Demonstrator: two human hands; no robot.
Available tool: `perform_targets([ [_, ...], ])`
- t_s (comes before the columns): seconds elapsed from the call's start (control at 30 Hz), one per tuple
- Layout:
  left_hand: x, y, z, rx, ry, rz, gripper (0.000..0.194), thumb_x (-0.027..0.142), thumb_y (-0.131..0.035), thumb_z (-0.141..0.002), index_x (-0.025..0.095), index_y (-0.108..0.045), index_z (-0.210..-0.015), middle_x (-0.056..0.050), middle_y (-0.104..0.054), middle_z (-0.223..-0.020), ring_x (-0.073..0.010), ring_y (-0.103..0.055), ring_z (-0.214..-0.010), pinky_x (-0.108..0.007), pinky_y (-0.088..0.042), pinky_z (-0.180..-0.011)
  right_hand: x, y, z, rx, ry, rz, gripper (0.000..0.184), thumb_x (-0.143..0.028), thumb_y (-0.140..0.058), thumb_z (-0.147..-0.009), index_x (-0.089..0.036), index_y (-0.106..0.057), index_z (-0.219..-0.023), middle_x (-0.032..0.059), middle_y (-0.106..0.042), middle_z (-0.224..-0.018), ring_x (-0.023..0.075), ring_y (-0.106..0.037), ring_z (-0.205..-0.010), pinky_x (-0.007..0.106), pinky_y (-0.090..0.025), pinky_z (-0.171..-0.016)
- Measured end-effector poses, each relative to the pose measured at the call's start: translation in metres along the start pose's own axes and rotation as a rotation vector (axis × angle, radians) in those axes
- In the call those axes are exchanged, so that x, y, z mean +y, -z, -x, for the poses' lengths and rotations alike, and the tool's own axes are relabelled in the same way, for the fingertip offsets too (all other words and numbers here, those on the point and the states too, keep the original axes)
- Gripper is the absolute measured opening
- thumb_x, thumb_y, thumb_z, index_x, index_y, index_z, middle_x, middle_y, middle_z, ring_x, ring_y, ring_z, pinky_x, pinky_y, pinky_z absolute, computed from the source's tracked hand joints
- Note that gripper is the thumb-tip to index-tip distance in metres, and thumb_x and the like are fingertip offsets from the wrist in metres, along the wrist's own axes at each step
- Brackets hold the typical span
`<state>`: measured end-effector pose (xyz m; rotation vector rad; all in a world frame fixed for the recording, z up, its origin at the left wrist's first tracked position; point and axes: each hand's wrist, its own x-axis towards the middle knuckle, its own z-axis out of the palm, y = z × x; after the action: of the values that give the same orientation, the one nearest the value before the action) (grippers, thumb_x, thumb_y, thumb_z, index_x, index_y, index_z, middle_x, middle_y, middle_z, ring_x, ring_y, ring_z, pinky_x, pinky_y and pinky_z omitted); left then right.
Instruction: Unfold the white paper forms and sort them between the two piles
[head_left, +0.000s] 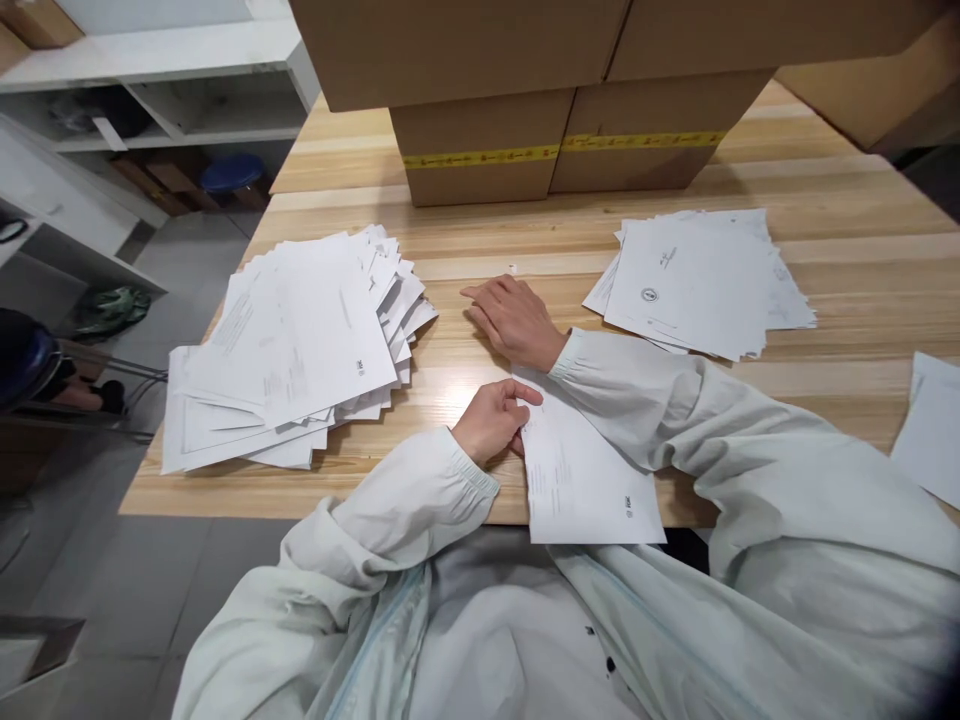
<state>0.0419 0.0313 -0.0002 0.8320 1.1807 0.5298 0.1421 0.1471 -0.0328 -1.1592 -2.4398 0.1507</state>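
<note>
A white printed sheet of paper (589,475) lies in front of me, its near end reaching over the table's front edge. My left hand (491,420) is closed on its left edge, index finger on top and the thumb side partly hidden. Just beyond, my right hand (517,322) rests above the sheet's far end, palm down, fingers extended to the left and holding nothing visible. The right wrist and sleeve cover part of the sheet. To the left is a thick, uneven pile of printed papers (300,320). A smaller, fanned pile of papers (690,280) lies to the right.
Stacked cardboard boxes (487,160) with yellow tape stand at the back of the wooden table (480,240). Another white paper (930,430) lies at the far right. White shelving (165,60) and a blue stool (232,172) are beyond the table's left side.
</note>
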Motion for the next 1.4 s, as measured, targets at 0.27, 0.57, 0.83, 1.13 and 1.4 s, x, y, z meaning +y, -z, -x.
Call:
perform_targets([
  [0.27, -0.028, 0.01, 0.032, 0.061, -0.149, 0.029, 0.011, 0.009, -0.057, -0.081, 0.015, -0.061, -0.089, 0.011, -0.043, -0.047, -0.0075, -0.043, -0.038, -0.019, -0.038, -0.041, 0.011, 0.057, 0.037, 0.356, -0.117, -0.23, 0.052, -0.053, -0.042, -0.102, -0.018, -0.06, -0.136, 0.0147, -0.067, -0.133, 0.0301, -0.058, -0.124, 0.053, -0.042, -0.11],
  [0.57, -0.036, 0.022, 0.072, 0.365, -0.811, -0.306, 0.016, 0.022, -0.055, -0.095, 0.018, -0.07, -0.101, 0.005, -0.049, -0.059, -0.0086, -0.042, -0.051, -0.023, -0.034, -0.05, -0.042, 0.092, 0.184, -0.084, -0.799, -1.077, 0.06, -0.076, -0.072, -0.073, -0.02, -0.077, -0.096, 0.0109, -0.077, -0.083, 0.0272, -0.073, -0.074, 0.039, -0.061, -0.06],
  [0.83, -0.018, 0.051, 0.077, 0.695, -1.166, -0.589, 0.021, 0.017, -0.056, -0.097, 0.021, -0.066, -0.115, -0.005, -0.075, -0.108, -0.0162, -0.073, -0.099, -0.03, -0.061, -0.084, 0.079, 0.117, 0.134, 0.831, -0.969, -0.411, 0.037, -0.043, -0.075, -0.082, -0.012, -0.075, -0.102, 0.02, -0.076, -0.112, 0.0257, -0.074, -0.093, 0.047, -0.058, -0.082],
  [1.13, -0.027, 0.146, 0.065, 0.98, -0.859, -1.198, 0.058, 0.024, -0.081, -0.075, 0.016, -0.054, -0.126, -0.02, -0.062, -0.14, -0.0383, -0.054, -0.137, -0.053, -0.048, -0.11, 0.161, 0.112, 0.184, 0.783, -0.856, 0.16, 0.058, -0.038, -0.079, -0.08, -0.04, -0.057, -0.134, 0.0059, -0.07, -0.118, 0.0383, -0.072, -0.102, 0.069, -0.051, -0.099],
  [1.4, -0.016, 0.149, 0.064, 1.082, -0.661, -1.119, 0.027, 0.024, -0.05, -0.093, 0.018, -0.059, -0.118, -0.009, -0.077, -0.096, -0.0249, -0.073, -0.086, -0.032, -0.052, -0.073, 0.046, 0.086, 0.132, 0.802, -0.34, 0.027, 0.042, -0.028, -0.056, -0.097, -0.037, -0.058, -0.138, 0.0073, -0.071, -0.122, 0.0274, -0.073, -0.092, 0.047, -0.061, -0.075],
])
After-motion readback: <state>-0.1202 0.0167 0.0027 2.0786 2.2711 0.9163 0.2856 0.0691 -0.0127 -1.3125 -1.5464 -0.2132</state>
